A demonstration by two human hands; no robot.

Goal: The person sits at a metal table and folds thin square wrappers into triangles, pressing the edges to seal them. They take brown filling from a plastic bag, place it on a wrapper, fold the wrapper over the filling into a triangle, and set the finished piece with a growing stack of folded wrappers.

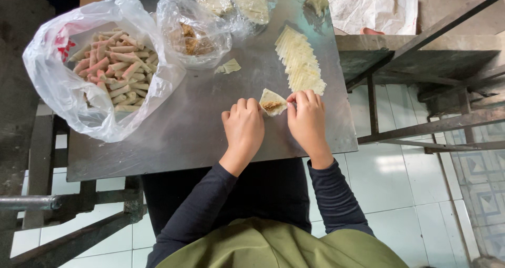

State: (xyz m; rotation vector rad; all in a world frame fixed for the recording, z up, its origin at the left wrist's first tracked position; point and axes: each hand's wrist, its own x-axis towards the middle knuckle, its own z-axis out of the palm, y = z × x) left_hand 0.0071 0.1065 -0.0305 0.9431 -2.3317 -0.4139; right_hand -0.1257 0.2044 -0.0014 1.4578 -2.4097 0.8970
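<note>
A grey metal surface [210, 126] is seen from above, carried on a dark steel frame over a white tiled floor. At its left end a large white plastic bag [58, 84] is spread open, and a heap of finished rolls [113, 68], pale and pinkish, is held inside it. Beside it, toward the far edge, a clear bag of brown filling [193, 36] is set, with two smaller clear bags of pale dough just behind. To the right, a long fanned row of thin square wrappers [300, 63] is laid out diagonally. A single loose scrap of wrapper [229, 66] lies near the clear bag. Near the front edge, both hands are placed side by side. The left hand [244, 128] is curled, its fingertips touching the near edge of a small wrapper [273, 102] with a dab of brown filling on it. The right hand [307, 118] pinches that wrapper's right corner between thumb and fingers.
</note>
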